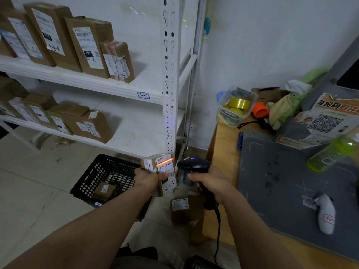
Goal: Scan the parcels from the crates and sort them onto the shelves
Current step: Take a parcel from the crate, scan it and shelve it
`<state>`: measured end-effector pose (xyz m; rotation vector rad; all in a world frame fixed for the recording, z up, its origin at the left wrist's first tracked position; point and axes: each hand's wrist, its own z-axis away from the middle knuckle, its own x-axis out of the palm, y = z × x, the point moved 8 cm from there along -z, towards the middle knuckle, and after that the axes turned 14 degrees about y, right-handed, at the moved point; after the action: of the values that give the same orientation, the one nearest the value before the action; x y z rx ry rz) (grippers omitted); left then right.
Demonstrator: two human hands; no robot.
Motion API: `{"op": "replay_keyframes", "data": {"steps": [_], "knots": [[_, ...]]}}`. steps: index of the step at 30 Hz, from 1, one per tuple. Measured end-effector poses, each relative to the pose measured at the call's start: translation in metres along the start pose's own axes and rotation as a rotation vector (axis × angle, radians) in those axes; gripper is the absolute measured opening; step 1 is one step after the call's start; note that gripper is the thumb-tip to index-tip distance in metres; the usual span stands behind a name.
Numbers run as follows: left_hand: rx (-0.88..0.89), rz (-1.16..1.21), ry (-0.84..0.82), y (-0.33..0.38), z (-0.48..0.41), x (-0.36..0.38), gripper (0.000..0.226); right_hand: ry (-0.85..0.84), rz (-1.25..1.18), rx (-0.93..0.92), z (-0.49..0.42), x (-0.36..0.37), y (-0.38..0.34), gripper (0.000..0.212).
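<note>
Two hands up near the black crate [101,175]: left hand [146,179], fingers curled round a small labelled parcel [155,166], right hand [210,181] gripping the scanner [194,165], its red beam [165,161] striking across the label [167,168].

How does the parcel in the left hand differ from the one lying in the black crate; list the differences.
The held parcel stands upright, gripped by the left hand; the crate parcel lies flat in the black crate, untouched. A red scan line from the scanner crosses the held parcel's label; none touches the crate parcel. Both are brown cardboard with white labels.
</note>
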<state>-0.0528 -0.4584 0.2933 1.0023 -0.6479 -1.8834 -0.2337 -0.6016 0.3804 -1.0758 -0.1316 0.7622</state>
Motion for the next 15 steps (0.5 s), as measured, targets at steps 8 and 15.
{"op": "replay_keyframes", "data": {"steps": [8,15], "knots": [[0.023,-0.009,-0.033,-0.003,0.0,-0.003,0.083,0.01,0.018,-0.004,0.0,0.003,0.002,0.015],[0.036,0.019,-0.178,-0.003,0.001,0.006,0.052,0.189,-0.048,0.094,-0.021,-0.019,0.028,0.018]]}}
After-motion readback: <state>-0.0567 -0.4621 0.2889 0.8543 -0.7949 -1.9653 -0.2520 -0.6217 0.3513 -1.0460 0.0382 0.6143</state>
